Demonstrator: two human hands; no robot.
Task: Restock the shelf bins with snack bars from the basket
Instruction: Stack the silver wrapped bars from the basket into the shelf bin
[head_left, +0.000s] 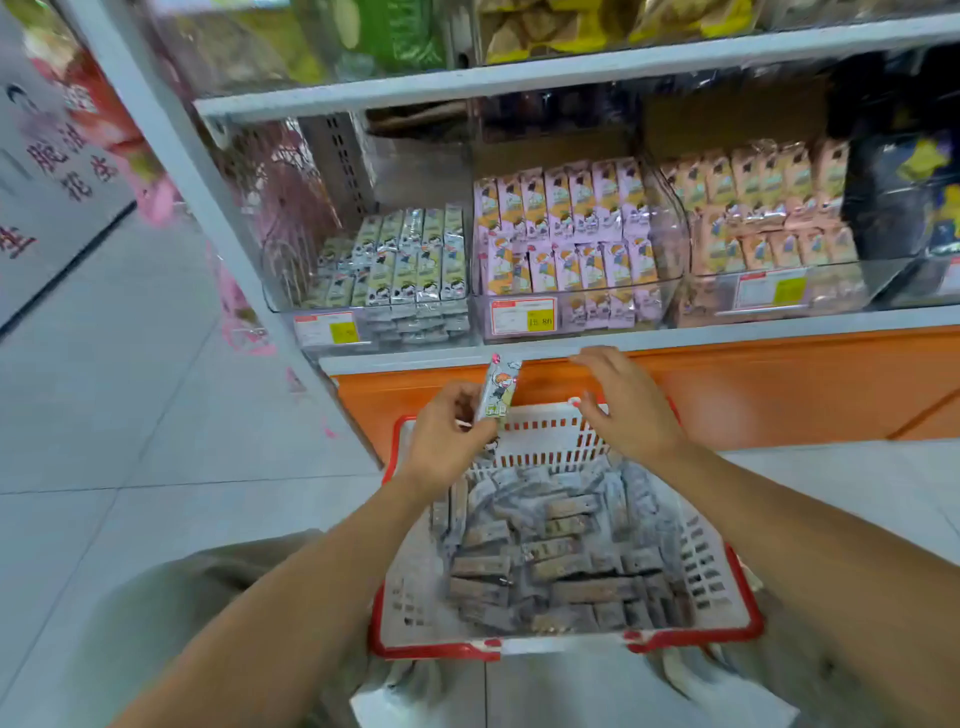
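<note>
Left hand (449, 431): raised over the far left corner of the basket, thumb and fingers pinching the lower end of one bar.
Held bar (500, 389): nearly upright, top leaning slightly right, with a cartoon wrapper; it sits below the shelf edge (727, 327) and in front of the orange base (779, 384).
Right hand (623, 405): above the basket's far rim, fingers loosely spread and holding nothing; cannot tell whether it touches the rim.
Basket (750, 618): white with a red rim, on the floor (130, 415) against the shelf unit.
Loose bars (561, 561): a heap of grey-brown wrappers piled in the basket.
Left bin (415, 325): clear, with green-grey bars standing in rows, and partly filled.
Middle bin (670, 244): clear, packed with purple bars.
Right bin (841, 291): clear, packed with peach bars.
Price tags (522, 315): one on the front of each bin.
</note>
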